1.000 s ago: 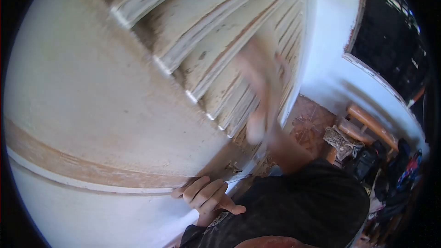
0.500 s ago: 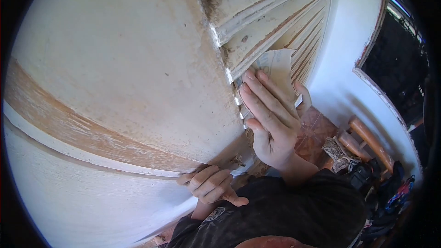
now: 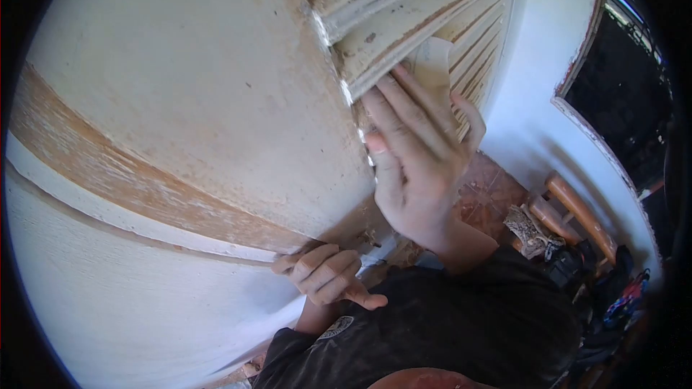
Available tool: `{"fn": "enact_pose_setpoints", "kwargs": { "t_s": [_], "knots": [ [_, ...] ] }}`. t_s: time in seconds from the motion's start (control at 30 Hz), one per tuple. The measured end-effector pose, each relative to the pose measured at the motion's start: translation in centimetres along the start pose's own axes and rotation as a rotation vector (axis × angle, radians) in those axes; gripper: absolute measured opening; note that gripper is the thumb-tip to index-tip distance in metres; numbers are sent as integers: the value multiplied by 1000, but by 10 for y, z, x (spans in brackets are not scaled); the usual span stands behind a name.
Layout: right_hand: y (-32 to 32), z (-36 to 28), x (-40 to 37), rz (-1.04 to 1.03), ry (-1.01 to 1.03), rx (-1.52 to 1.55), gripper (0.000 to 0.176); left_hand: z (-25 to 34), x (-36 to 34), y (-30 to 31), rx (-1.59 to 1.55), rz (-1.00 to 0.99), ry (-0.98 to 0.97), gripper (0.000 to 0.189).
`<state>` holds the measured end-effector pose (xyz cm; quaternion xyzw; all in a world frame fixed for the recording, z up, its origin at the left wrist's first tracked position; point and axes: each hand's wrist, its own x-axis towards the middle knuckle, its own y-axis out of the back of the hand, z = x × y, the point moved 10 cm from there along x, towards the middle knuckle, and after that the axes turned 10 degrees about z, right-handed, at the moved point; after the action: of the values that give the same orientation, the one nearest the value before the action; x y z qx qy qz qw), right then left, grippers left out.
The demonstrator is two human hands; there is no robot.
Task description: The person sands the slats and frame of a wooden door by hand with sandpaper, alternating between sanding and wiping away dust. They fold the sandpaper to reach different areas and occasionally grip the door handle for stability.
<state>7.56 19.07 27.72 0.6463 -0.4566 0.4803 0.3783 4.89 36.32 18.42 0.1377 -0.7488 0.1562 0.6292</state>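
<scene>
A white painted wooden door [image 3: 180,101] with worn brown patches fills most of the view. Its upper part has louvre slats [image 3: 404,7]. My right hand [image 3: 414,158] presses a pale sheet of sandpaper [image 3: 432,57] flat against the slats, fingers spread over it. My left hand [image 3: 324,274] is lower down, fingers curled around the edge of the door's lower rail, beside a small metal fitting [image 3: 371,238].
A white wall [image 3: 548,122] stands to the right with a dark window opening [image 3: 620,79]. Below are terracotta floor tiles [image 3: 490,194], wooden poles [image 3: 577,209] and a pile of dark bags and cloth [image 3: 598,281].
My right hand was a blur lower on the slats, then settled flat on the sandpaper and slid slightly upward. My left hand has stayed on the door's edge.
</scene>
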Motion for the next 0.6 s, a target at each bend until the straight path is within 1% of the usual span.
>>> {"fn": "enact_pose_setpoints", "kwargs": {
  "t_s": [0.03, 0.07, 0.1, 0.17, 0.2, 0.27, 0.3, 0.37, 0.4, 0.47, 0.5, 0.53, 0.57, 0.6],
  "knots": [
    [3, -5, 0, -1, 9, 7, 33, 1, 0, 1, -2, -4, 6, 69],
    [10, -3, -6, -93, -58, 33, 26, 1, 0, 0, 13, -4, 14, 69],
    [21, 0, -15, -92, -52, 32, 26, 0, 0, -1, 30, 0, 17, 68],
    [27, 1, -40, -210, 12, 298, 24, 0, -1, -2, 31, 8, 13, 68],
    [29, 7, -48, -208, 9, 297, 24, 0, -1, -1, 31, 8, 12, 67],
    [51, 39, -59, 9, -182, 317, 29, 0, -1, 0, 36, -5, 17, 65],
    [56, 44, -66, 9, -183, 311, 29, 0, -2, -1, 46, -13, 23, 64],
    [70, 79, -84, 106, -489, 378, 32, 0, -3, -2, 60, -19, 28, 62],
    [71, 82, -84, 105, -492, 375, 32, 0, -4, -2, 79, -27, 28, 59],
    [83, 97, -89, 213, -597, 387, 36, -2, -3, -2, 72, -35, 27, 57],
    [86, 98, -91, 203, -599, 391, 36, -2, -2, -4, 68, -37, 23, 56],
    [89, 99, -93, 158, -599, 376, 40, -1, 3, -8, 82, -84, 46, 53],
    [90, 99, -94, 111, -596, 366, 43, 3, 10, -7, 101, -81, 52, 53],
    [89, 98, -95, 95, -586, 384, 43, 5, 16, -9, 91, -100, 85, 48]
  ]
}}
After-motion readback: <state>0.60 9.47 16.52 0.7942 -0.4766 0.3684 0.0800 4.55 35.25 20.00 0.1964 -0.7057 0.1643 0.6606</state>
